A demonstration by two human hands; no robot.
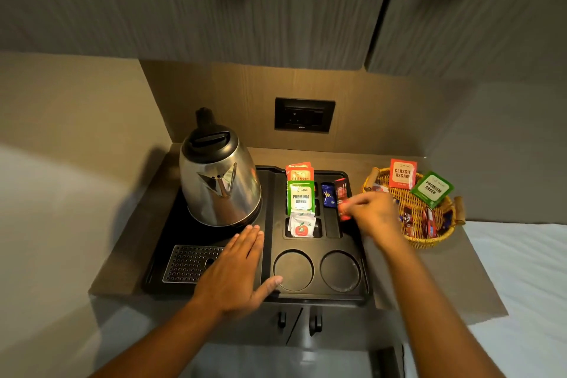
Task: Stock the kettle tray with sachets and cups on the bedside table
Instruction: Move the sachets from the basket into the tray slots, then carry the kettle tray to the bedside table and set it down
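A black kettle tray [319, 296] lies on the bedside table, with a steel kettle [219, 184] at its back left. Its slots hold orange, green [301, 197] and white [302, 225] sachets, plus a blue sachet [328, 195]. Two round cup recesses [293, 270] at the front hold nothing. My left hand [236, 270] rests flat on the tray, fingers apart. My right hand [372, 213] pinches a red stick sachet [341, 197] standing in the right slot.
A wicker basket [429, 238] at the right holds more sachets, with an orange one [402, 173] and a green one [432, 189] on top. A wall socket [304, 114] sits behind the tray. White bedding lies to the right.
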